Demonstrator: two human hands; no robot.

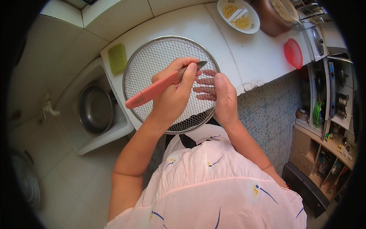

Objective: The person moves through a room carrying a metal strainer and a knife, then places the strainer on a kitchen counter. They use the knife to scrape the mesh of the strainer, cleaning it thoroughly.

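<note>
My left hand (173,98) is closed around a small knife with a coral-red handle (151,91). Its short blade (202,64) points away to the upper right, over the mesh. In front of me is a round wire-mesh strainer basket (167,50) with a metal rim, at the counter's front edge. My right hand (227,98) grips the right side of that rim. The thumb lies on the near side, and the other fingers show through the mesh behind it. No food is visible in the strainer.
A green sponge (117,58) lies left of the strainer on the white counter (211,31). The sink (85,147) holds a metal pan (95,110). Rightward are a white bowl (253,24) of yellow kernels or beans, a brown pot (264,17) and a red plastic basket (293,53).
</note>
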